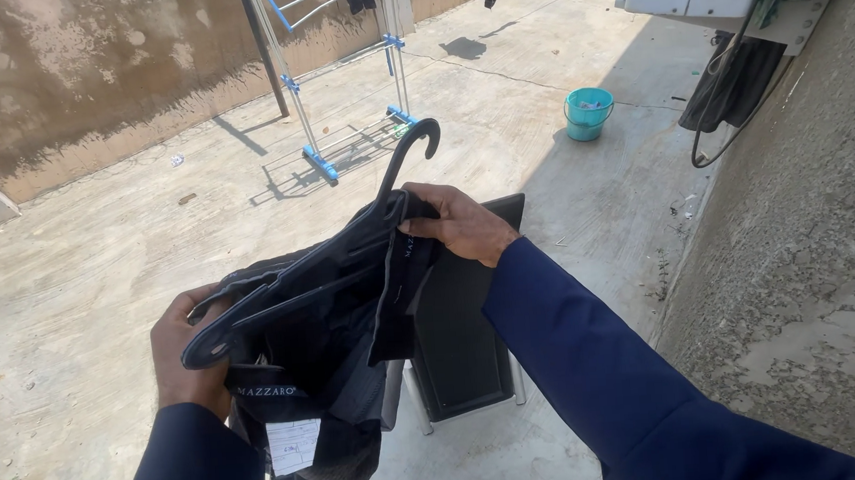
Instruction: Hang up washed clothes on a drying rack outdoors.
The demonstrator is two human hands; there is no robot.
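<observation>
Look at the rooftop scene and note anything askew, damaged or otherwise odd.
The hanger lies tilted almost flat between the left hand and right hand, with the dark garment bunched unevenly over it. The wall behind the drying rack is heavily stained. Nothing looks spilled.

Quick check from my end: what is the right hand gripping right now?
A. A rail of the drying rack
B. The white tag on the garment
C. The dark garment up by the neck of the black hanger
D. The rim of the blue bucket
C: the right hand pinches the dark garment just below the hook of the black hanger, while the left hand holds the hanger's other end.
</observation>
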